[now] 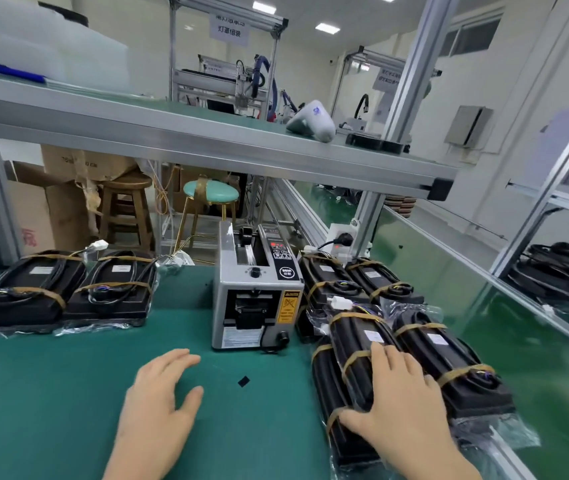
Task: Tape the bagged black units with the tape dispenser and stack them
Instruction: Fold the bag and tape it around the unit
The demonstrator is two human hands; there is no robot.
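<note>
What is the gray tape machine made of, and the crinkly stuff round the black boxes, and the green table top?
Tape dispenser: looks like painted metal, matte gray, flat panels. Wrapping on the bagged black units: thin clear plastic film, shiny and wrinkled at the edges. Green mat: probably rubber or vinyl, smooth with a dull sheen.

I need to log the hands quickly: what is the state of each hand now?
Left hand: open, fingers relaxed above the green bench mat, holding nothing.
Right hand: open, fingers spread, resting on a black unit in a clear plastic bag.
</note>
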